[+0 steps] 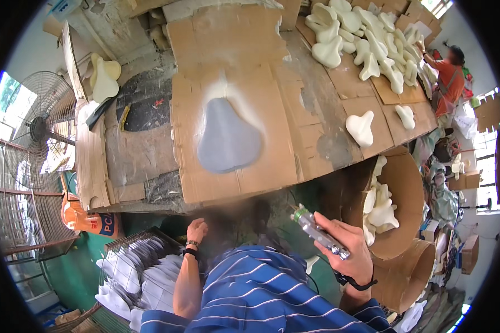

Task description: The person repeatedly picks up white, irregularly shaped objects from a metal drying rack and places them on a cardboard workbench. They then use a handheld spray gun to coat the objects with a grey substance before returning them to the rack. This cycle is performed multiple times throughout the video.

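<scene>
My right hand [347, 250] grips a metal spray gun [322, 235] with a green ring at its tip, held past the table's front edge. On a cardboard sheet [266, 166] in the middle of the table lies a grey bicycle-seat-shaped piece [228, 139], its narrow end pointing away from me. Pale overspray rings its far part. Below the table's edge hangs my left hand [196, 230], fingers curled in loosely with nothing visible in them. Neither hand touches the grey piece.
Cream seat-shaped foam pieces [366, 44] are heaped at the far right, near a person in orange [450, 77]. A cardboard drum [403, 194] holds more. A wire rack of pale pieces [133, 272] stands lower left. A large fan [39, 127] is at left.
</scene>
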Action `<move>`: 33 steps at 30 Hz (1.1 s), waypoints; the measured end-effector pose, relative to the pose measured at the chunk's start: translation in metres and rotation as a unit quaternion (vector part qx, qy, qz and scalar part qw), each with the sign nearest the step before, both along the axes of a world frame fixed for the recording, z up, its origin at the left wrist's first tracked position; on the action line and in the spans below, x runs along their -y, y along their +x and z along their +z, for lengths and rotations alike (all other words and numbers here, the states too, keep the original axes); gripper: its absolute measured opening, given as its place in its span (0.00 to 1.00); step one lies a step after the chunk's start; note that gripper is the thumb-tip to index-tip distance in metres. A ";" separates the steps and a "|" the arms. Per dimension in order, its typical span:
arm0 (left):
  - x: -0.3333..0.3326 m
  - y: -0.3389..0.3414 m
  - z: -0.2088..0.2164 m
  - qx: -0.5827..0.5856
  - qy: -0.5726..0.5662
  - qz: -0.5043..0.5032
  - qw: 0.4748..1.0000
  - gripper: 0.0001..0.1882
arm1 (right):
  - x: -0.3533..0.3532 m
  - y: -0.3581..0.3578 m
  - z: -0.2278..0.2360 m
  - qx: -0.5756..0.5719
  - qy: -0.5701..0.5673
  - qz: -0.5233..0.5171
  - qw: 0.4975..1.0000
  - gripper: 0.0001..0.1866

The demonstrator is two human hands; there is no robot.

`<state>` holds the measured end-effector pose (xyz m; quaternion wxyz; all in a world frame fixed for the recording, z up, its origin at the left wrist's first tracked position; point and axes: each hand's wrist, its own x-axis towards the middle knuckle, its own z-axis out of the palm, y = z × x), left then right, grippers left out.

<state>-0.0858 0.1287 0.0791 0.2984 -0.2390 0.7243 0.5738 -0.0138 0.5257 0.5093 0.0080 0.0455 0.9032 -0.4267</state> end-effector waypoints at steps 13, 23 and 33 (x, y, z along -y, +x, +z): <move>0.089 0.112 -0.065 0.182 0.057 0.177 0.965 0.04 | -0.008 0.005 0.002 0.012 -0.015 -0.059 0.998 0.30; 0.060 0.078 -0.052 0.109 0.035 0.134 0.984 0.13 | 0.024 -0.029 -0.009 -0.036 -0.027 0.008 0.999 0.36; 0.068 0.071 -0.046 0.115 0.008 0.107 0.988 0.13 | 0.020 -0.032 -0.012 -0.058 0.006 -0.067 0.996 0.32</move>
